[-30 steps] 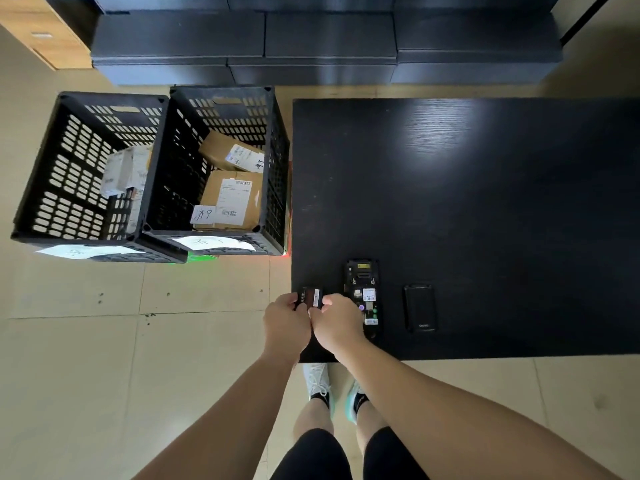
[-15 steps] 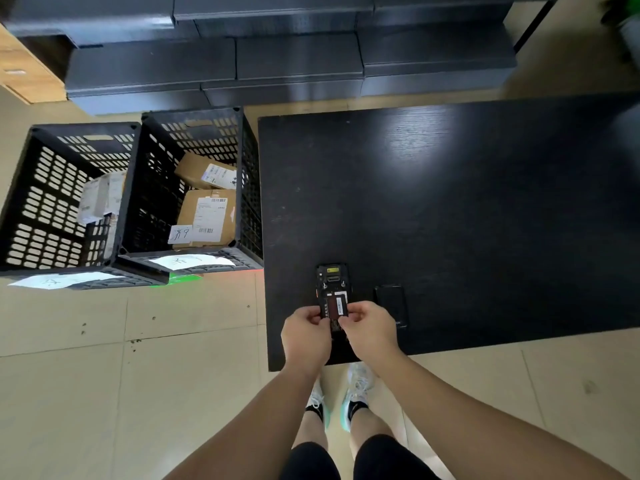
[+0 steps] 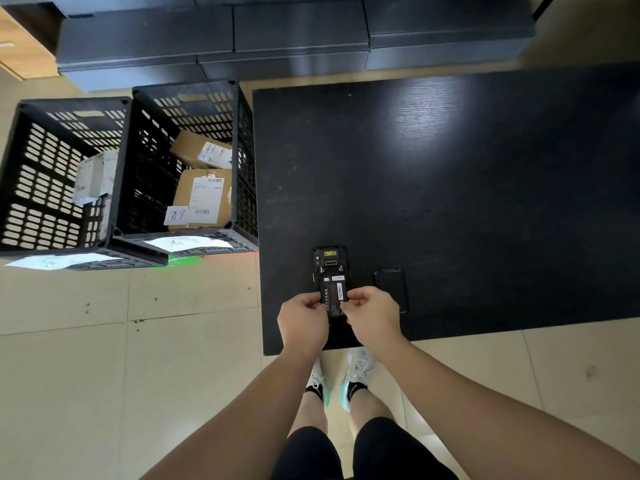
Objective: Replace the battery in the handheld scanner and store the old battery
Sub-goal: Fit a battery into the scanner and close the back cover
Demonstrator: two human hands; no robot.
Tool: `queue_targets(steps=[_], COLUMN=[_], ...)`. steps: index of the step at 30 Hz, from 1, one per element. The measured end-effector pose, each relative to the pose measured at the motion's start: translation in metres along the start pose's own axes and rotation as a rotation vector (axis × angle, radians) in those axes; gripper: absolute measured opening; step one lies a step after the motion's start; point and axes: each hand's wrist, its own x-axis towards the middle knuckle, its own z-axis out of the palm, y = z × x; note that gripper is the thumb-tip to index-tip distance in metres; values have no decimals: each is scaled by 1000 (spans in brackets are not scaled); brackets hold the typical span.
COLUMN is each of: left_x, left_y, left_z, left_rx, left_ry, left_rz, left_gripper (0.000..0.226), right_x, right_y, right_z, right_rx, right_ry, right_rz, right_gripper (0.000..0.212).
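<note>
The black handheld scanner (image 3: 329,263) lies face down near the front left corner of the black table (image 3: 450,188), its back open. A black battery (image 3: 334,296) with a red and white label sits over the open compartment. My left hand (image 3: 303,320) pinches the battery's left edge and my right hand (image 3: 374,315) pinches its right edge. The lower end of the scanner is hidden under my hands. A flat black cover (image 3: 391,287) lies on the table just right of the scanner.
Two black slotted crates (image 3: 242,168) stand on the tiled floor left of the table, holding cardboard parcels (image 3: 202,199). Dark cabinets (image 3: 277,36) run along the back. The table's front edge is just behind my wrists.
Both hands carried the battery from the table's left edge rightward onto the scanner's open back. It now lies lengthwise over the compartment, lower than half a second ago.
</note>
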Motion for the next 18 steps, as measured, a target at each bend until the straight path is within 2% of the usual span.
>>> queue_targets(steps=[18], left_x=[10], left_y=[-5], left_z=[12], left_rx=[57], left_ry=[114], left_rz=[9], left_gripper=[19], right_x=[11], right_y=[-2], right_z=[1], right_rx=[7], right_ry=[25], right_rz=[-30], right_gripper=[20])
